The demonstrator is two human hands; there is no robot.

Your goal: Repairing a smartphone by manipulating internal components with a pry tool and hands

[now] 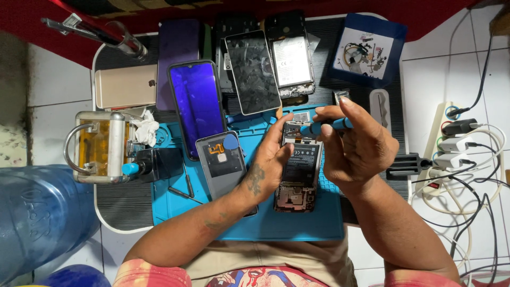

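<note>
A blue-handled screwdriver [326, 126] is being pinched in the curled fingers of the right hand [355, 151], its tip being pointed leftward at the far end of the opened phone [298, 167], while that phone is being steadied along its left edge by the left hand [268, 162], whose fingers are being pressed against the frame without closing around it. The phone is lying on the blue work mat [249, 212] between the two hands, its long axis running near to far, with the right hand being held over its far end. A detached back cover [222, 161] is lying just left of the left hand, and several other phones [197, 103] are being kept farther off across the table.
</note>
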